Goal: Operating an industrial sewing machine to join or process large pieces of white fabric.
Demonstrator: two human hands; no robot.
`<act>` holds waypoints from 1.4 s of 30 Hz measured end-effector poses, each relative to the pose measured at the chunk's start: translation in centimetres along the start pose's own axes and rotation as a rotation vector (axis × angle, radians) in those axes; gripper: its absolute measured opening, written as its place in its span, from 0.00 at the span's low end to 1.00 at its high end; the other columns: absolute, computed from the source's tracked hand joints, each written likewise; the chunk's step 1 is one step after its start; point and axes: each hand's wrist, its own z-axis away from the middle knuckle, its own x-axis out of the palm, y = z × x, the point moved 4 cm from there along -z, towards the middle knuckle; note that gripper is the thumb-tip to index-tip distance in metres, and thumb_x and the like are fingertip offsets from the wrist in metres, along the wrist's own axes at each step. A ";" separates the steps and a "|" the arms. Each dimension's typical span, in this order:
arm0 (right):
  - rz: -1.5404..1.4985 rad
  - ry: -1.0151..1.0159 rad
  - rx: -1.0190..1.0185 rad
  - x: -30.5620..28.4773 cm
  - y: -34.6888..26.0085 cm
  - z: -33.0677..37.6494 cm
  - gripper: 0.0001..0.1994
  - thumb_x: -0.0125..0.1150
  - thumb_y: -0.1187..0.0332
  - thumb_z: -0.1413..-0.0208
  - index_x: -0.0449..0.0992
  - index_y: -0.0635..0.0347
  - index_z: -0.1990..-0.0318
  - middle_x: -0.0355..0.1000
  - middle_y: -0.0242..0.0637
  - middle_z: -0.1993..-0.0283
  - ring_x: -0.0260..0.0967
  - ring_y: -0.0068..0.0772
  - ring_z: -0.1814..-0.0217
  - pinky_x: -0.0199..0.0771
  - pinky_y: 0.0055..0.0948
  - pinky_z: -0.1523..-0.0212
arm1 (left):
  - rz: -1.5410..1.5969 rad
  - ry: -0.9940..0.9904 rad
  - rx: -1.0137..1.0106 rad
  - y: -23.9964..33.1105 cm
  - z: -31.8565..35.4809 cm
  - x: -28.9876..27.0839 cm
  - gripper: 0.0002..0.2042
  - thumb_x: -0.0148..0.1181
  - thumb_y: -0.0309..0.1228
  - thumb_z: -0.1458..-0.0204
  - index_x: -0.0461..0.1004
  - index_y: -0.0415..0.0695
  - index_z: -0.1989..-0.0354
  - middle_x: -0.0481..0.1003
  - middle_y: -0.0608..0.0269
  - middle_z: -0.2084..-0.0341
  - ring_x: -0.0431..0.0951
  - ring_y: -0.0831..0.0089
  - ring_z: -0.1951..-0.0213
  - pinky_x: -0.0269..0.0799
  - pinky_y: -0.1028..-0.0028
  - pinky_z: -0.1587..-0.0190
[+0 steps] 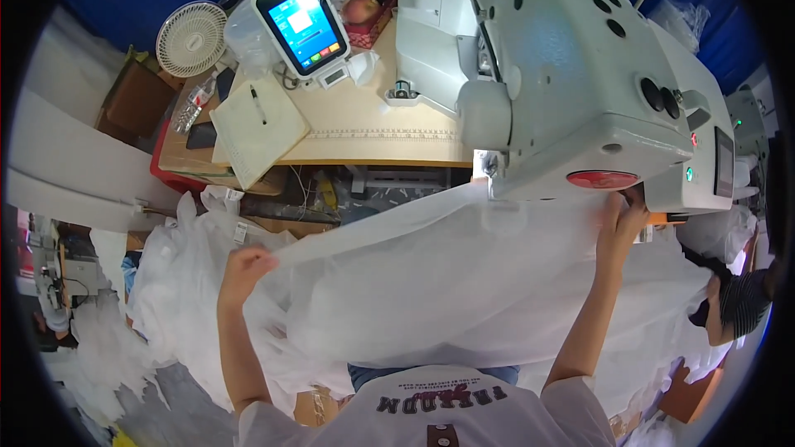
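Observation:
A wide sheet of thin white fabric stretches across my lap and up under the head of a large white sewing machine. My left hand is closed on the fabric's edge at the left, pulling it into a straight slanting line toward the needle area. Close beneath the machine's right part, my right hand has its fingers bent together at the fabric; the machine's shadow partly hides the fingertips, and the thumb is slightly blurred.
On the table are a lit touchscreen panel, a notebook with a pen, a fan, a plastic bottle and a red basket with fruit. White fabric heaps lie left. Another person's arm shows at right.

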 end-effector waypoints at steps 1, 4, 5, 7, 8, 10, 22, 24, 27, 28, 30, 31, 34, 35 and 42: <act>-0.090 0.066 -0.029 -1.2 -2.0 0.1 0.12 0.54 0.70 0.48 0.67 0.67 0.57 0.66 0.51 0.57 0.58 0.55 0.52 0.58 0.43 0.52 | 0.011 0.014 -0.006 0.2 0.9 0.0 0.06 0.61 0.26 0.55 0.72 0.37 0.76 0.70 0.68 0.81 0.65 0.83 0.77 0.61 0.80 0.73; -0.212 -0.029 -0.070 -1.1 -4.1 -0.6 0.14 0.58 0.70 0.50 0.69 0.66 0.57 0.67 0.50 0.58 0.61 0.53 0.53 0.59 0.40 0.52 | -0.150 -0.023 -0.008 2.6 4.4 -0.3 0.04 0.59 0.23 0.55 0.72 0.38 0.77 0.69 0.71 0.82 0.65 0.83 0.77 0.61 0.81 0.72; -0.239 -0.179 -0.078 -0.3 -4.7 -0.9 0.14 0.60 0.70 0.51 0.70 0.66 0.58 0.68 0.49 0.58 0.62 0.52 0.53 0.60 0.38 0.51 | -0.147 -0.020 -0.017 2.1 5.3 -0.5 0.04 0.59 0.23 0.55 0.72 0.38 0.77 0.69 0.71 0.82 0.65 0.83 0.77 0.61 0.81 0.72; -0.267 -0.335 -0.089 -0.2 -5.8 -0.2 0.15 0.62 0.70 0.53 0.71 0.66 0.58 0.69 0.48 0.59 0.63 0.50 0.53 0.61 0.36 0.51 | -0.118 0.190 0.015 0.7 7.0 -1.5 0.05 0.62 0.24 0.56 0.71 0.37 0.76 0.69 0.70 0.83 0.64 0.84 0.77 0.60 0.82 0.73; -0.270 -0.331 -0.097 -0.2 -6.7 0.1 0.16 0.63 0.68 0.53 0.71 0.66 0.58 0.70 0.48 0.59 0.65 0.49 0.55 0.62 0.35 0.52 | -0.101 0.318 0.033 0.2 7.6 -2.0 0.06 0.63 0.25 0.57 0.71 0.37 0.76 0.69 0.69 0.84 0.64 0.85 0.77 0.60 0.83 0.74; -0.264 -0.333 -0.092 -0.6 -7.9 1.0 0.17 0.64 0.66 0.53 0.72 0.66 0.58 0.71 0.47 0.61 0.67 0.47 0.57 0.64 0.33 0.53 | 0.106 0.332 -0.019 -1.6 8.2 -3.9 0.07 0.63 0.25 0.57 0.71 0.37 0.75 0.69 0.70 0.83 0.65 0.85 0.77 0.60 0.82 0.73; -0.518 -0.612 -0.009 1.1 -9.9 1.5 0.17 0.62 0.64 0.52 0.72 0.65 0.57 0.73 0.45 0.63 0.69 0.44 0.62 0.66 0.30 0.57 | 0.009 0.244 0.199 0.4 -0.4 -4.2 0.12 0.64 0.24 0.61 0.77 0.39 0.64 0.77 0.69 0.71 0.70 0.81 0.72 0.66 0.82 0.68; -0.470 -0.761 0.266 1.4 -4.2 1.7 0.16 0.63 0.66 0.53 0.72 0.66 0.58 0.73 0.45 0.64 0.69 0.37 0.62 0.66 0.28 0.58 | 0.059 0.133 0.103 -0.1 -1.0 -1.6 0.12 0.64 0.23 0.62 0.77 0.38 0.65 0.76 0.69 0.72 0.71 0.81 0.72 0.66 0.82 0.67; -0.429 -0.833 0.465 -1.0 0.1 5.3 0.12 0.63 0.68 0.53 0.73 0.66 0.62 0.72 0.41 0.66 0.67 0.27 0.65 0.65 0.24 0.61 | 0.120 -0.026 -0.006 1.9 -1.6 2.1 0.12 0.64 0.22 0.63 0.78 0.38 0.66 0.76 0.70 0.72 0.71 0.82 0.71 0.67 0.82 0.65; -0.443 -0.773 0.357 -1.4 0.8 5.8 0.10 0.62 0.69 0.52 0.73 0.65 0.65 0.71 0.36 0.68 0.65 0.23 0.66 0.64 0.22 0.63 | 0.141 -0.049 -0.019 3.1 -1.8 3.2 0.12 0.64 0.21 0.64 0.78 0.39 0.67 0.76 0.70 0.73 0.71 0.83 0.71 0.66 0.83 0.66; -0.446 -0.709 0.255 -2.1 1.3 5.3 0.08 0.61 0.69 0.52 0.73 0.65 0.68 0.69 0.31 0.70 0.63 0.18 0.67 0.63 0.20 0.65 | 0.165 -0.083 -0.030 3.6 -2.5 4.2 0.11 0.64 0.21 0.64 0.78 0.39 0.68 0.76 0.70 0.73 0.71 0.83 0.71 0.66 0.83 0.66; -0.587 -0.565 0.392 -2.4 1.4 4.7 0.07 0.61 0.69 0.52 0.73 0.64 0.69 0.69 0.31 0.71 0.62 0.18 0.69 0.63 0.20 0.66 | 0.227 -0.068 -0.042 2.8 -2.9 3.5 0.11 0.64 0.21 0.64 0.78 0.39 0.68 0.76 0.70 0.73 0.70 0.84 0.71 0.65 0.83 0.67; -0.858 -0.238 0.659 -3.0 -0.2 4.0 0.07 0.62 0.69 0.52 0.72 0.64 0.72 0.69 0.29 0.73 0.61 0.18 0.71 0.62 0.20 0.70 | 0.343 -0.045 -0.059 1.8 -3.7 2.4 0.10 0.63 0.21 0.63 0.78 0.39 0.69 0.75 0.70 0.73 0.69 0.86 0.71 0.64 0.84 0.69; -0.711 -0.205 0.538 -3.5 -1.2 3.3 0.08 0.61 0.69 0.51 0.72 0.64 0.72 0.69 0.30 0.74 0.61 0.19 0.73 0.63 0.20 0.71 | 0.299 0.023 -0.027 2.7 -3.5 2.5 0.09 0.63 0.21 0.62 0.77 0.39 0.69 0.75 0.70 0.73 0.69 0.86 0.71 0.64 0.84 0.69; -0.202 -0.290 0.184 -2.1 -3.3 0.5 0.10 0.58 0.65 0.48 0.71 0.64 0.70 0.69 0.41 0.76 0.62 0.26 0.77 0.63 0.23 0.73 | 0.247 0.273 0.118 4.3 -3.2 2.3 0.06 0.63 0.23 0.59 0.77 0.38 0.71 0.75 0.69 0.76 0.69 0.86 0.71 0.63 0.84 0.68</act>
